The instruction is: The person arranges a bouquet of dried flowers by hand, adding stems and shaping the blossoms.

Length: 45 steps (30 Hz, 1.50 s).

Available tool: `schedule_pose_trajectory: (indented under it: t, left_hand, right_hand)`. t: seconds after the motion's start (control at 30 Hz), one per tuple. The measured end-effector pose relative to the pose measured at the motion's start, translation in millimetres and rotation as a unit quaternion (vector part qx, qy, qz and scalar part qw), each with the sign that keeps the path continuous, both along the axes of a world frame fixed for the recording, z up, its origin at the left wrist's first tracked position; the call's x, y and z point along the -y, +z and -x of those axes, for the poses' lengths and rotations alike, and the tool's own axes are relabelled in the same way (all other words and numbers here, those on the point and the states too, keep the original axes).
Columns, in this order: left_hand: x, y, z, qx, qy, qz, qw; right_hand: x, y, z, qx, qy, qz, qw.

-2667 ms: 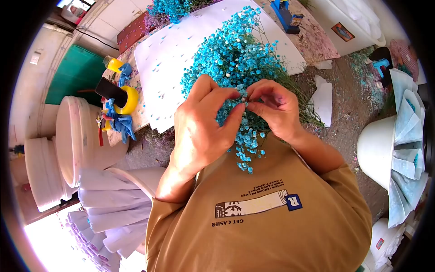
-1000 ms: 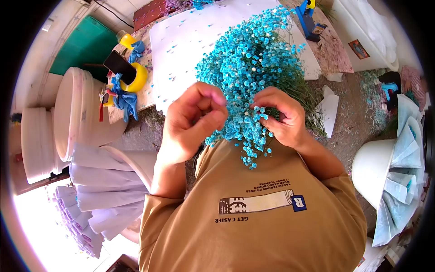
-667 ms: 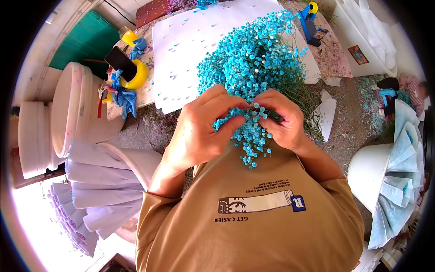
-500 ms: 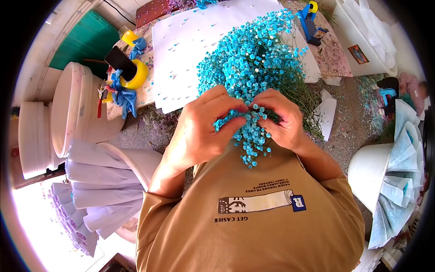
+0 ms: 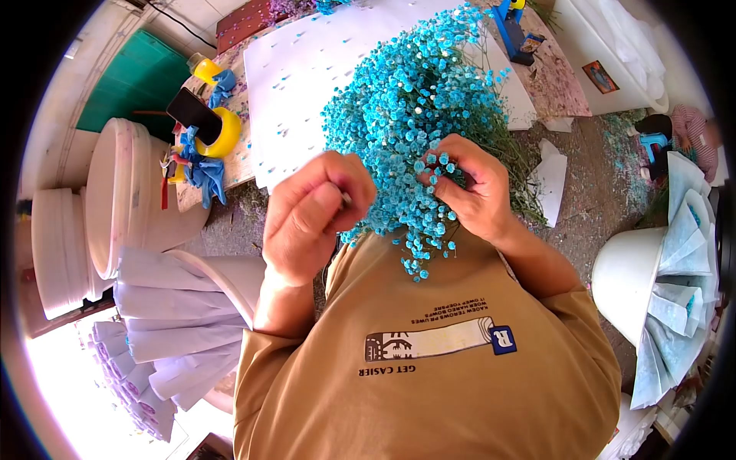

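Observation:
A big bunch of blue baby's breath (image 5: 406,115) leans over the table edge against my body, its green stems spreading to the right. My right hand (image 5: 481,192) is closed at the bunch's near right side, thumb and fingers pinching a small sprig of the blue flowers. Left of the blossoms, my left hand (image 5: 314,218) is held up and closed. A tiny pale bit shows between its thumb and fingers, too small to name. Some blue flowers hang down in front of my brown shirt (image 5: 429,399).
White paper sheets (image 5: 287,100) with scattered petals cover the table. A phone (image 5: 194,115) rests on a yellow tape roll (image 5: 222,134) at left; a blue tape dispenser (image 5: 512,32) stands at back right. Buckets of wrapped bunches (image 5: 625,280) flank me. Another person (image 5: 694,138) is at far right.
My left hand has pulled away from the flowers, left and slightly down, and its fingers have closed. My right hand stays at the sprig. The view has shifted slightly.

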<state>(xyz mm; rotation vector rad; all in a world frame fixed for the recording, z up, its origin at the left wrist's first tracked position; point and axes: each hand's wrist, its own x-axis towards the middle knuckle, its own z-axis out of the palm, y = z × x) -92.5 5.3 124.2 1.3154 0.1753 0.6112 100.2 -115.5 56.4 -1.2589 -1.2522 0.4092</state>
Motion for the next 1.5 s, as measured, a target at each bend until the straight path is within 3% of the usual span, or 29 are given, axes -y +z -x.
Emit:
schedule_pose_trajectory:
  t: [0.1,0.13,0.27,0.33,0.37,0.43,0.57,0.9,1.0,1.1,1.17,1.2,1.23,1.33,1.4,1.43,1.5]
  left_hand:
    - [20.2,2.3,0.9,-0.052,0.017,-0.03,0.998]
    - [19.5,3.5,2.2,-0.096,0.015,-0.11,0.989]
    - [21.4,-3.6,2.8,-0.128,0.039,-0.122,0.984]
    - [22.6,-2.6,3.7,-0.153,0.04,-0.121,0.98]
    - [23.1,-1.8,4.2,-0.179,0.042,-0.119,0.976]
    - [26.5,3.7,0.3,-0.189,0.066,-0.177,0.964]
    - [27.6,5.9,-9.0,-0.201,0.139,-0.341,0.908]
    - [25.3,-9.2,-18.2,-0.221,0.176,-0.446,0.849]
    - [25.6,-9.8,-19.8,-0.213,0.178,-0.416,0.866]
    - [20.1,-13.1,-16.6,-0.134,0.163,-0.377,0.902]
    - [12.1,-24.3,-15.1,-0.011,0.111,-0.147,0.983]
    - [11.5,-16.1,-10.3,-0.028,0.059,0.055,0.996]
    - [6.4,-14.6,-10.0,-0.007,0.019,0.114,0.993]
    - [1.5,-9.2,-14.0,-0.015,0.006,0.145,0.989]
    - [6.7,-10.4,-24.3,-0.094,0.091,-0.067,0.989]
    - [6.7,-7.5,-26.3,-0.093,0.093,-0.066,0.989]
    - [6.8,1.4,-29.4,-0.16,0.152,-0.266,0.938]
  right_hand:
    - [-0.3,-0.4,0.5,-0.004,0.003,0.003,1.0]
    - [-0.3,-1.3,1.1,-0.006,0.005,0.006,1.0]
    - [8.6,-10.3,-4.3,-0.037,0.042,0.085,0.995]
    - [10.9,-12.4,-2.9,-0.161,0.025,0.121,0.979]
    - [8.7,-10.5,-0.8,-0.16,0.025,0.121,0.979]
    - [2.2,-3.8,5.7,-0.216,-0.008,0.042,0.976]
    - [2.9,-3.0,6.7,-0.203,-0.006,0.053,0.978]
    - [5.5,-5.3,7.6,-0.165,-0.009,0.054,0.985]
    - [6.8,-6.5,4.1,-0.176,0.014,0.043,0.983]
    - [6.4,-16.7,0.5,-0.228,0.042,0.009,0.973]
    - [6.8,-23.6,-2.2,-0.259,0.051,-0.016,0.964]
    - [8.0,-24.9,-4.7,-0.257,0.067,-0.009,0.964]
    - [8.5,-25.5,-7.4,-0.255,0.083,-0.002,0.963]
    - [9.7,-24.8,-7.4,-0.285,0.11,0.0,0.952]
    - [11.3,-26.5,-4.4,-0.288,0.095,0.002,0.953]
    - [10.2,-26.4,-5.3,-0.287,0.096,0.003,0.953]
    - [8.3,-24.0,-7.8,-0.239,0.125,-0.007,0.963]
